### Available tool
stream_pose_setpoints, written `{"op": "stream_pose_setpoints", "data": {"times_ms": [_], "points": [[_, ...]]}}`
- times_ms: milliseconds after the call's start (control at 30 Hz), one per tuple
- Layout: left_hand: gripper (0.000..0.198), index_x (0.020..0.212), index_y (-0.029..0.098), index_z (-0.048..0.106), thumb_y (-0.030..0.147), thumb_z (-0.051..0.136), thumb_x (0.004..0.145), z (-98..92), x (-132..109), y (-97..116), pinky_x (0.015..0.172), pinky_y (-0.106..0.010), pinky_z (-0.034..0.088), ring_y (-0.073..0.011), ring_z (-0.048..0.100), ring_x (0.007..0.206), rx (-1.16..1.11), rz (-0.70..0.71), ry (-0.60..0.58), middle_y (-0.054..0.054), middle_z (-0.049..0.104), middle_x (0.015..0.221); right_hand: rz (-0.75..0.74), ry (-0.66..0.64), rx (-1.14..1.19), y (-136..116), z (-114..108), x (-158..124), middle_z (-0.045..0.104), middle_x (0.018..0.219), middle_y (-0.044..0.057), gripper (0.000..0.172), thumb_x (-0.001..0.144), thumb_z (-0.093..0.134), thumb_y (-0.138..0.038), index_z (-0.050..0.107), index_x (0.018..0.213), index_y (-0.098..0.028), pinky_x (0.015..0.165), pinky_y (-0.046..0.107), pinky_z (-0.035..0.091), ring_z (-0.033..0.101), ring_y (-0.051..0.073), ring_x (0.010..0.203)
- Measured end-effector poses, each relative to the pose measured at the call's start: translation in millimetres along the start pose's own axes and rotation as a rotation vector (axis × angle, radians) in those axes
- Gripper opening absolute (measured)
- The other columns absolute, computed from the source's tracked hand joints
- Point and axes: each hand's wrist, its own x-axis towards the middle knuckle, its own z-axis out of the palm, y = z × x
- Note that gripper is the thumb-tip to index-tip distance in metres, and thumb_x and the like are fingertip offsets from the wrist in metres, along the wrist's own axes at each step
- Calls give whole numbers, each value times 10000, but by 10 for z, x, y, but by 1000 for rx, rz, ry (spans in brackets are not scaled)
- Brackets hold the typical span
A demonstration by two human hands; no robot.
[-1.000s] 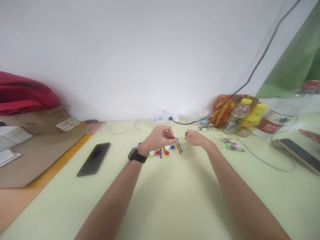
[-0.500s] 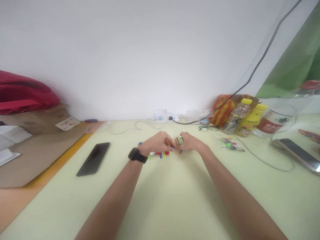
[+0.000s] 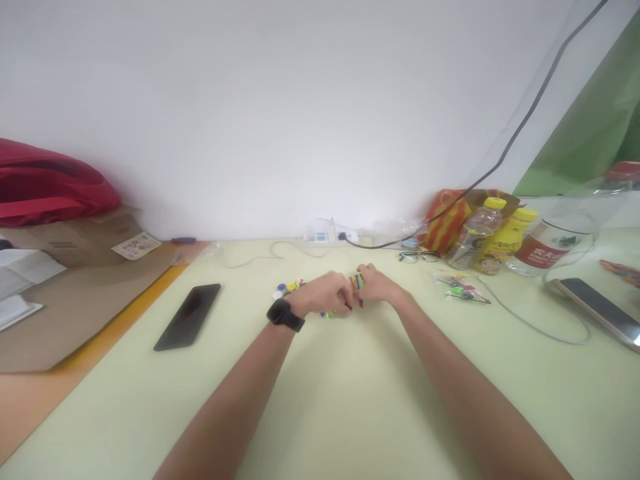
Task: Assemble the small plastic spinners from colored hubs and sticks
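Near the middle of the table, my right hand (image 3: 374,285) is closed around a small bundle of thin coloured pieces (image 3: 357,283), yellow, green, blue and red; their exact kind is too small to tell. My left hand (image 3: 327,293), with a black watch on the wrist, is beside it with the fingers curled together. A tiny dark blue piece shows at its fingertips, too small to name. Round coloured caps or discs (image 3: 281,287), blue, white and yellow, lie behind my left wrist. More small coloured bits (image 3: 326,315) poke out below that hand, mostly hidden by it.
A black phone (image 3: 187,317) lies to the left, beyond it cardboard (image 3: 85,293) and a red bag (image 3: 50,183). At right are a clear packet of small coloured parts (image 3: 463,288), eyeglasses (image 3: 419,256), bottles (image 3: 475,233), a cable and another phone (image 3: 597,310). A power strip (image 3: 320,231) sits against the wall.
My left hand has shifted slightly right and toward me, its fingers now more curled. Caps behind its wrist have come into view. The right hand stays nearly in place, holding the bundle.
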Motion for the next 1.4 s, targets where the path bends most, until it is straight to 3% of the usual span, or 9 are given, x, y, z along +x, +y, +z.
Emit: {"op": "stream_pose_setpoints", "data": {"times_ms": [233,400,533,633,733,933,1100,1267,1400], "points": [[128,774,193,808,249,757,671,12,-8,-60,468,-243,396,-128,568,525,20,-97,-42,-2,662,671,25,11,47,7,12,34,521,1380,187,610,773,722,-304,497,1322,-165,810,303,507,619,296,1171],[99,750,201,799,249,755,676,30,6,-93,483,-242,398,-133,574,551,16,-63,-32,3,654,658,-8,-32,83,16,-31,19,594,1313,161,573,759,731,-218,516,1288,-176,616,240,475,686,220,951],[88,749,203,804,243,759,685,19,1,-93,498,-245,396,-126,560,543,27,-36,-13,8,646,646,-17,-37,97,12,-50,29,684,1132,121,500,790,732,-239,538,1245,-169,609,233,453,684,193,847],[106,768,208,810,255,762,687,12,-5,-101,487,-253,389,-128,554,529,36,-65,-22,7,649,652,0,-2,94,-6,-40,41,688,1130,124,478,823,721,-284,534,1247,-168,633,233,450,679,199,889],[113,792,216,811,246,748,703,27,5,-130,525,-262,418,-145,591,577,48,-42,-10,0,679,697,5,-8,91,-24,-33,25,690,1142,114,457,778,722,-186,563,1207,-182,620,224,442,677,198,902],[168,870,219,796,275,780,712,44,41,-196,659,-285,468,-180,638,726,59,1,148,-23,732,853,-19,-58,149,-57,-129,-63,737,937,79,343,738,740,-139,637,1063,-177,604,252,448,681,209,776],[270,897,193,733,430,607,919,-50,23,-34,651,-281,433,-158,563,696,-45,16,387,-22,689,795,-130,122,268,-188,-336,-135,733,1051,77,270,962,558,-323,582,1202,-200,756,272,471,668,195,902],[502,731,172,566,532,382,1028,-54,43,261,616,-274,392,-143,510,664,-296,59,417,-15,574,727,-282,389,557,-452,-416,-229,657,744,6,430,1053,286,-480,627,1033,-219,716,299,456,629,202,760],[491,669,195,364,546,539,964,-7,79,398,529,-270,233,-106,303,573,-340,74,494,39,320,642,-277,575,571,-598,-403,-299,659,780,11,484,1028,339,-573,623,846,-225,713,306,425,590,196,744]]}}
